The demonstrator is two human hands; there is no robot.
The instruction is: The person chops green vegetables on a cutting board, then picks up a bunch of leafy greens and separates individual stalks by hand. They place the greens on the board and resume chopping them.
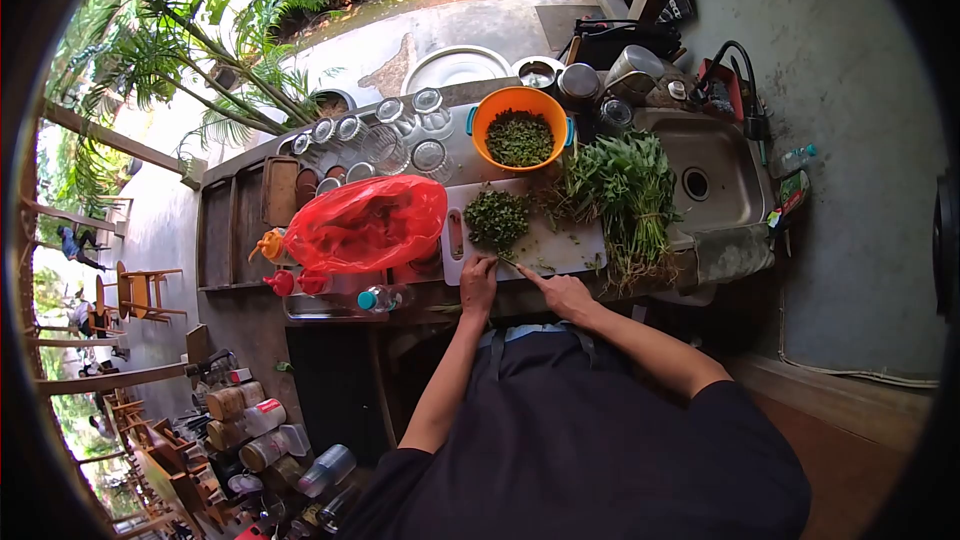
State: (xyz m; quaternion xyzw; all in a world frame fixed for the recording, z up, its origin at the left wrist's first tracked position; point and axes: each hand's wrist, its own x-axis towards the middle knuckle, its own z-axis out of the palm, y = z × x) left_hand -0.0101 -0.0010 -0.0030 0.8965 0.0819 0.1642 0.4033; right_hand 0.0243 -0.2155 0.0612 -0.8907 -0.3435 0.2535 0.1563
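At the near edge of the white cutting board [568, 248], my left hand [478, 286] is closed with its fingertips bunched; what they pinch is too small to make out. My right hand [563, 295] grips a knife [514, 264], its index finger stretched towards the left hand. The blade shows only as a thin strip between the hands. A heap of chopped green leaves [497, 219] lies on the board just beyond them. To the right, a large bunch of leafy greens [635, 190] with roots still on overlaps the board. Behind stands an orange colander [519, 103] partly filled with chopped leaves.
A red plastic bag [365, 225] sits left of the board, with a small turquoise-capped bottle [385, 299] in front. Several glass jars [387, 147] stand behind the bag. A steel sink [712, 155] is at the right, with a grey cloth [733, 255] over its front edge.
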